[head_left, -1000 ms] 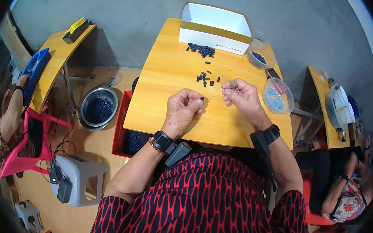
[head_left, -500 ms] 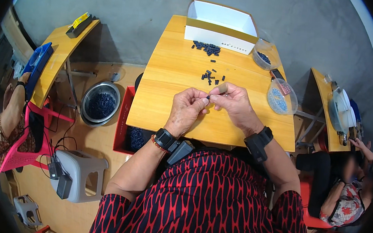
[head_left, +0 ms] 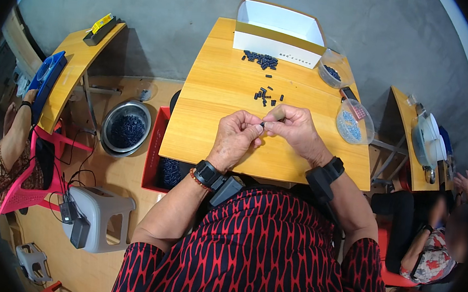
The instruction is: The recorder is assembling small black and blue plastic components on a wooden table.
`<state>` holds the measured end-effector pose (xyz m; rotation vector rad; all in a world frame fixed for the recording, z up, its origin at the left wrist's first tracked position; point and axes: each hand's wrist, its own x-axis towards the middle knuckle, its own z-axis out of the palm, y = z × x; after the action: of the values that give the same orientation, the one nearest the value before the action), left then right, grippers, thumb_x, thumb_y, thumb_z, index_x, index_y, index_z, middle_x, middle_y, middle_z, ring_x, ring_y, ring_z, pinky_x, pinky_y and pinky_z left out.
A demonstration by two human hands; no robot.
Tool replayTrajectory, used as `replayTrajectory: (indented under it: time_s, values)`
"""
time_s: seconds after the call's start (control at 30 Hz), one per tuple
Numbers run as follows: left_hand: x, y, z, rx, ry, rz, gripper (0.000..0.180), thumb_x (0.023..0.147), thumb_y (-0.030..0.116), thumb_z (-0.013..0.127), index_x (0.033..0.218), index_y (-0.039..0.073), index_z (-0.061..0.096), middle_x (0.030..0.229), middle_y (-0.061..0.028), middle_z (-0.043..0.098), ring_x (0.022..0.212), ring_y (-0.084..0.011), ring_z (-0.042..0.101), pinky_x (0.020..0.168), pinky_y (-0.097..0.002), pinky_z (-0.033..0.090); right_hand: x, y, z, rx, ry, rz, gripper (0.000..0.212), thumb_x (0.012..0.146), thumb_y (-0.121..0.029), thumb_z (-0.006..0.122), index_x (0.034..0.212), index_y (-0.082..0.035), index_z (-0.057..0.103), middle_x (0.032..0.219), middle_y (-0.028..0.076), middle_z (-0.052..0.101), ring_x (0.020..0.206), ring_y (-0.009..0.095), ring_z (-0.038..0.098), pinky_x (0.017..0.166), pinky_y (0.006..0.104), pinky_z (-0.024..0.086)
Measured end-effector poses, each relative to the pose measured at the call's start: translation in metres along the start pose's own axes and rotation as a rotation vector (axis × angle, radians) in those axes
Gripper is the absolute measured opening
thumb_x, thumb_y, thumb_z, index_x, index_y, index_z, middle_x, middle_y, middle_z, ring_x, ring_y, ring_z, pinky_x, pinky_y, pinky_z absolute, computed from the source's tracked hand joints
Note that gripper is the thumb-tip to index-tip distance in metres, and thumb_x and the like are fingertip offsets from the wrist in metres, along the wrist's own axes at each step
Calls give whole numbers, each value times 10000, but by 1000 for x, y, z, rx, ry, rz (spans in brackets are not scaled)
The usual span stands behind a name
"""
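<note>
My left hand [head_left: 235, 140] and my right hand [head_left: 297, 134] meet above the near part of the wooden table [head_left: 204, 99]. Between their fingertips is a small black piece [head_left: 262, 124], mostly covered by the fingers. Both hands are closed in a pinch on it; whether my right fingers also hold something smaller cannot be seen. Just beyond the hands lie several loose black cylindrical pieces [head_left: 264, 96], and farther back a heap of similar pieces [head_left: 261, 60].
A white-and-gold box [head_left: 278, 48] stands at the table's back. Along the right are a clear tub of dark pieces [head_left: 330, 74], a red-and-black device [head_left: 350, 94] and a clear bowl with light blue bits [head_left: 350, 127]. A metal basin [head_left: 110, 118] sits on the floor; people sit at both sides.
Both hands stay together over the table, and my right fingers have shifted slightly around the small black piece. The person at the right has moved a hand.
</note>
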<state>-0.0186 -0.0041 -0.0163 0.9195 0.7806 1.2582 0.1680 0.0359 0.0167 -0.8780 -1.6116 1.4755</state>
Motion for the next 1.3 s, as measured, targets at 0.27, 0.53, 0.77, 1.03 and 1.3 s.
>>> replayTrajectory:
  time_s: [0.27, 0.53, 0.77, 1.03, 1.3]
  values:
    - [1, -4, -1, 7, -37, -36, 48, 965, -8, 635, 998, -29, 607, 823, -90, 692, 622, -100, 620, 562, -224, 513, -3, -14, -3, -233, -72, -101, 30, 855, 60, 686, 877, 40, 678, 858, 53, 677, 797, 105, 631, 712, 266, 531]
    - [0, -5, 0, 83, -83, -9, 54, 973, -5, 628, 1022, -3, 603, 833, -51, 664, 634, -101, 608, 608, -232, 522, -3, -37, -3, -865, -166, -448, 102, 833, 96, 672, 828, 23, 601, 848, 72, 632, 789, 160, 637, 706, 305, 519]
    - [-1, -11, 0, -7, -113, -32, 45, 978, -1, 626, 1015, -5, 599, 855, -66, 666, 645, -107, 611, 615, -238, 530, -8, -20, -7, -564, -148, -286, 83, 831, 53, 672, 914, 45, 667, 819, 101, 655, 796, 199, 670, 707, 308, 530]
    - [1, -12, 1, -69, -121, -43, 78, 977, 4, 635, 1047, -10, 604, 907, -81, 672, 654, -114, 612, 618, -245, 538, -16, -22, -7, -106, 15, 55, 55, 889, 39, 690, 930, 73, 703, 949, 105, 728, 825, 124, 690, 771, 244, 563]
    - [0, -15, -2, -110, -105, -48, 74, 970, -30, 612, 1042, -20, 599, 886, -88, 669, 665, -122, 605, 618, -251, 540, -16, -5, 2, -354, 1, -193, 36, 868, 38, 709, 903, 39, 699, 905, 79, 680, 810, 116, 646, 718, 259, 535]
